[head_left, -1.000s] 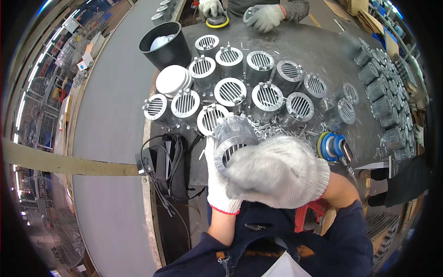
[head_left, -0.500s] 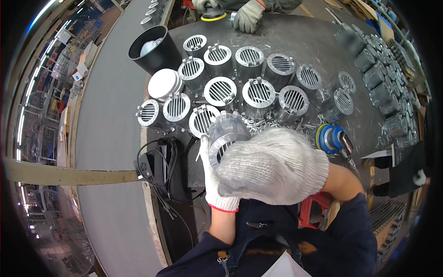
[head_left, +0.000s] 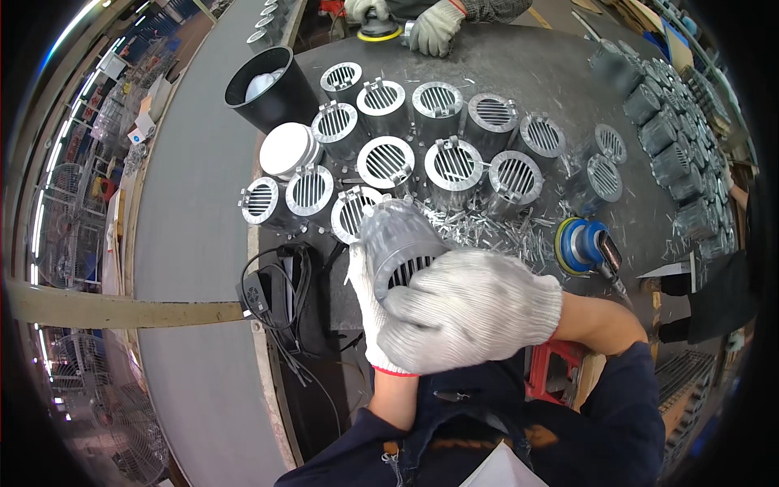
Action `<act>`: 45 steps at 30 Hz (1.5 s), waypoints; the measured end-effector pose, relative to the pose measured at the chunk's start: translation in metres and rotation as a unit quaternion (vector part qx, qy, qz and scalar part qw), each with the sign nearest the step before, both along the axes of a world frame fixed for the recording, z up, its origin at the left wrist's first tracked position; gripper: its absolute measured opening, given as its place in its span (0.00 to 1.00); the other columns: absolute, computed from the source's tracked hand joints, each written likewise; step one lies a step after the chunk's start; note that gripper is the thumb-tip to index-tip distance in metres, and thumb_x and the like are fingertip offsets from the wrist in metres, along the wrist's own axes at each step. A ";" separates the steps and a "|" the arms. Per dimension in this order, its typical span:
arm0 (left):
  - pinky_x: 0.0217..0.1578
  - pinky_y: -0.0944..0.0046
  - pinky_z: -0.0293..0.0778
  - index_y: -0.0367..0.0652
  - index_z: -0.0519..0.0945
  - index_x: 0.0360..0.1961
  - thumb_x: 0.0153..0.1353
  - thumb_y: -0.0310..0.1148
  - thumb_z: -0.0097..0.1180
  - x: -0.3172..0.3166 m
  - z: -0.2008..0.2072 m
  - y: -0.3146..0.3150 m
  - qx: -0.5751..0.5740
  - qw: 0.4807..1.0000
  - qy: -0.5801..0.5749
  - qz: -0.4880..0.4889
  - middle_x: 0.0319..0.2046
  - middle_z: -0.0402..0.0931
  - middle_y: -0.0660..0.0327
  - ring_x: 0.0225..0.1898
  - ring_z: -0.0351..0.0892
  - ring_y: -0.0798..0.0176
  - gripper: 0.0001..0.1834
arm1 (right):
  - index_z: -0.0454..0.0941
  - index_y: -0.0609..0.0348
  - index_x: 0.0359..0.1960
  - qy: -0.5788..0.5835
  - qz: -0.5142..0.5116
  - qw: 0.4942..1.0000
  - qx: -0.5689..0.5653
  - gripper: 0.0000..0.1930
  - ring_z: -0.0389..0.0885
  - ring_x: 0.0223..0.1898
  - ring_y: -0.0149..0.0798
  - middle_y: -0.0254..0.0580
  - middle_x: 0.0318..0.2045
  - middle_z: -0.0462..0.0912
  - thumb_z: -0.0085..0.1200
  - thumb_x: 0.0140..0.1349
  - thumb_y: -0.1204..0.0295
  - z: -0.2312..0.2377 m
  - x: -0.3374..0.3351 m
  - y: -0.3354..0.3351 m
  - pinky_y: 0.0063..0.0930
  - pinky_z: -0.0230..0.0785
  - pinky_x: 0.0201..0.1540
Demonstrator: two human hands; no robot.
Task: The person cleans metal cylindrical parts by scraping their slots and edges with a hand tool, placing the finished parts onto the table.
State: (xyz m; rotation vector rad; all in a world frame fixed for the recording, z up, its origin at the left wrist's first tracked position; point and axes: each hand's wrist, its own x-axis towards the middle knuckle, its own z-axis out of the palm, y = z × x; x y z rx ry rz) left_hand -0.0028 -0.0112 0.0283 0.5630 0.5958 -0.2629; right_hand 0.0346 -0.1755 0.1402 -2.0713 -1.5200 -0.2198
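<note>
A grey metal cylinder (head_left: 399, 231) with a slotted end is tilted in front of me, its slotted end toward my body. My left hand (head_left: 370, 316), in a white knit glove, grips it from the left and below. My right hand (head_left: 479, 304), also gloved, lies curled over the near, slotted end. Its fingertips are hidden, so whatever they pinch does not show. Just beyond stands another slotted cylinder (head_left: 355, 213) with small lugs on its rim. Thin metal slivers (head_left: 495, 231) are scattered on the table behind the right hand.
Several slotted cylinders (head_left: 453, 165) stand across the dark table. A blue sander (head_left: 580, 245) lies at right, a white tub (head_left: 286, 151) and black bin (head_left: 274, 89) at left. Cables (head_left: 296, 292) hang by the near edge. Opposite, a person's gloved hand (head_left: 438, 28) holds a part beside a sander.
My right hand has rotated and dropped slightly, uncovering more of the slotted end and the slivers. The cylinder shifts a little in my left hand. The person opposite moves their sander slightly right.
</note>
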 end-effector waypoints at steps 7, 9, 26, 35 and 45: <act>0.20 0.62 0.82 0.49 0.78 0.61 0.62 0.78 0.53 0.011 0.024 -0.007 -0.076 0.993 0.023 0.082 0.44 0.85 0.57 0.31 0.87 0.55 0.45 | 0.82 0.56 0.50 0.061 -0.176 0.966 0.180 0.20 0.88 0.36 0.46 0.45 0.41 0.88 0.66 0.54 0.71 0.042 -0.029 -0.040 0.40 0.81 0.39; 0.17 0.60 0.81 0.48 0.80 0.59 0.61 0.80 0.52 0.012 0.026 -0.005 -0.143 0.987 0.054 0.053 0.43 0.86 0.56 0.30 0.87 0.53 0.46 | 0.80 0.56 0.52 0.042 -0.173 0.958 0.224 0.20 0.88 0.36 0.46 0.46 0.40 0.88 0.65 0.56 0.71 0.029 -0.025 -0.044 0.40 0.81 0.39; 0.14 0.62 0.76 0.50 0.79 0.61 0.63 0.80 0.48 0.005 0.015 0.002 -0.158 0.985 0.050 -0.048 0.43 0.86 0.55 0.34 0.88 0.50 0.46 | 0.68 0.61 0.60 -0.025 -0.204 0.932 0.298 0.20 0.88 0.43 0.47 0.56 0.39 0.87 0.59 0.70 0.74 -0.002 -0.023 -0.045 0.40 0.82 0.43; 0.43 0.54 0.85 0.49 0.67 0.75 0.72 0.69 0.49 -0.002 -0.001 -0.007 -0.047 0.986 -0.146 0.069 0.60 0.80 0.55 0.52 0.86 0.52 0.43 | 0.61 0.59 0.75 0.071 -0.238 0.959 0.138 0.53 0.85 0.55 0.62 0.61 0.64 0.72 0.81 0.52 0.53 -0.028 -0.034 -0.024 0.52 0.83 0.56; 0.71 0.50 0.67 0.40 0.58 0.77 0.76 0.55 0.55 -0.006 0.004 -0.047 -0.042 0.959 -0.278 -0.016 0.68 0.71 0.53 0.70 0.72 0.53 0.41 | 0.65 0.66 0.69 0.095 -0.384 0.888 0.234 0.50 0.90 0.50 0.49 0.55 0.51 0.86 0.80 0.45 0.61 -0.063 0.000 -0.037 0.39 0.85 0.50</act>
